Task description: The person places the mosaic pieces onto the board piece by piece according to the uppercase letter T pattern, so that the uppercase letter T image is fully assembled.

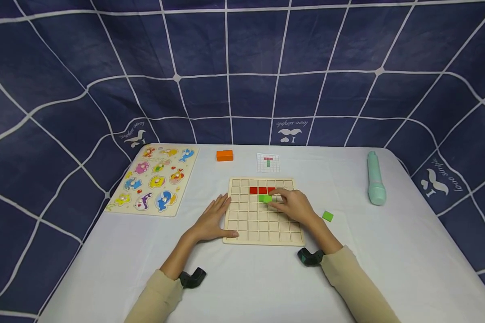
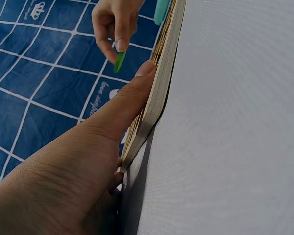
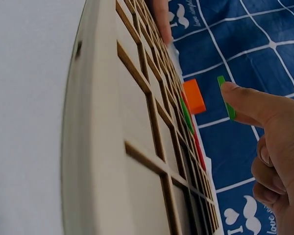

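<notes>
A wooden grid board [image 1: 250, 224] lies in front of me with three red square tiles [image 1: 262, 190] in a row near its far side. A green tile [image 3: 187, 116] sits in the board just below the red ones. My right hand [image 1: 295, 204] pinches another green tile [image 3: 228, 98] between thumb and finger, held above the board. My left hand [image 1: 210, 222] rests at the board's left edge with its fingers extended and the thumb [image 2: 139, 85] over the rim. A loose green tile [image 1: 328, 216] lies on the table to the right of the board.
Behind the board lies a small pattern card [image 1: 268, 163] showing a red and green T on a grid. An orange block [image 1: 224, 155] stands to its left. A sea-animal peg puzzle [image 1: 153, 179] is at the left, a mint-green cylindrical object [image 1: 375, 178] at the right.
</notes>
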A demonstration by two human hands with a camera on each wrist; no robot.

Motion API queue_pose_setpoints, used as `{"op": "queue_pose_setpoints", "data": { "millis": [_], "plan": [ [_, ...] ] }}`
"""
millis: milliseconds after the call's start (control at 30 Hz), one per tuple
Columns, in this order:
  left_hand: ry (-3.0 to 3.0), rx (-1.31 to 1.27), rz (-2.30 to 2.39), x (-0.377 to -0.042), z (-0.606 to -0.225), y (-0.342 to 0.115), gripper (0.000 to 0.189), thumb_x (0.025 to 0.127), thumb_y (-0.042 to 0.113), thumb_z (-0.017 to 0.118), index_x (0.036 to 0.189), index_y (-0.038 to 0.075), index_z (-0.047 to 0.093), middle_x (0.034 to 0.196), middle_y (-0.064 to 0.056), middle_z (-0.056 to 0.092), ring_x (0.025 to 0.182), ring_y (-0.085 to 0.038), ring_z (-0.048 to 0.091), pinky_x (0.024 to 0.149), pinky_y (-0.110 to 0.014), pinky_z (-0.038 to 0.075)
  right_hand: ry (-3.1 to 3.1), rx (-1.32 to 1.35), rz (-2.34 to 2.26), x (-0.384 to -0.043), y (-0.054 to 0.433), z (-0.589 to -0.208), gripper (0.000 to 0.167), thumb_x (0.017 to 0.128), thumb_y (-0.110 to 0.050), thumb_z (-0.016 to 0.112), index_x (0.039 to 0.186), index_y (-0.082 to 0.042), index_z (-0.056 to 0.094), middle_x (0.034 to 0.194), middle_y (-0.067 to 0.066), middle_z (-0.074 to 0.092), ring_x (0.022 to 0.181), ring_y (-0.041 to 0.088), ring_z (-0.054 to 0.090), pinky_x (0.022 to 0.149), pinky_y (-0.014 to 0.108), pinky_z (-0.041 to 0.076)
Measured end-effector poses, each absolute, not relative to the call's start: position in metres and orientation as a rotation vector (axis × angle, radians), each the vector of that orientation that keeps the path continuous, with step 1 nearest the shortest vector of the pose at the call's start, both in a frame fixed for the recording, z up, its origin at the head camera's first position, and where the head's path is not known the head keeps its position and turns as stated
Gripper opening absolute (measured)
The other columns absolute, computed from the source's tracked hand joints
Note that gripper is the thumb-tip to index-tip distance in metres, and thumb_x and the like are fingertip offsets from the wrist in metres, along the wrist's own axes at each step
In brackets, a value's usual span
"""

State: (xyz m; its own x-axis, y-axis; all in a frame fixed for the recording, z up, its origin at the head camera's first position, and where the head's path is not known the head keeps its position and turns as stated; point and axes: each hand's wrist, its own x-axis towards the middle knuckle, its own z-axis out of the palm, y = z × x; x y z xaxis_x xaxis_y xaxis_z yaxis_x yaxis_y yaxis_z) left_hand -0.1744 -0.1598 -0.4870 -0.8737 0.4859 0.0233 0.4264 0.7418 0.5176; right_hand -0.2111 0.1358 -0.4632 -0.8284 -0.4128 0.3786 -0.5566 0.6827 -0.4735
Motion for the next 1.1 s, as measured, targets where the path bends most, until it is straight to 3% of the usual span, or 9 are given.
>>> {"op": "queue_pose_setpoints", "data": {
  "millis": [1100],
  "plan": [
    [2.803, 0.744, 0.805, -0.174, -0.485, -0.159, 0.118, 0.064, 0.066, 0.069, 0.147, 0.003, 0.014, 0.154, -0.011, 0.006, 0.14, -0.023, 0.001, 0.113, -0.037, 0.001, -2.79, 0.782, 0.814, -0.21, 0.12, -0.48, 0.031, 0.078, -0.04, 0.072, 0.1, -0.017, 0.071, 0.049, -0.01, 0.038, 0.044, 0.005, 0.032, 0.042, 0.023, 0.029]
  ]
}}
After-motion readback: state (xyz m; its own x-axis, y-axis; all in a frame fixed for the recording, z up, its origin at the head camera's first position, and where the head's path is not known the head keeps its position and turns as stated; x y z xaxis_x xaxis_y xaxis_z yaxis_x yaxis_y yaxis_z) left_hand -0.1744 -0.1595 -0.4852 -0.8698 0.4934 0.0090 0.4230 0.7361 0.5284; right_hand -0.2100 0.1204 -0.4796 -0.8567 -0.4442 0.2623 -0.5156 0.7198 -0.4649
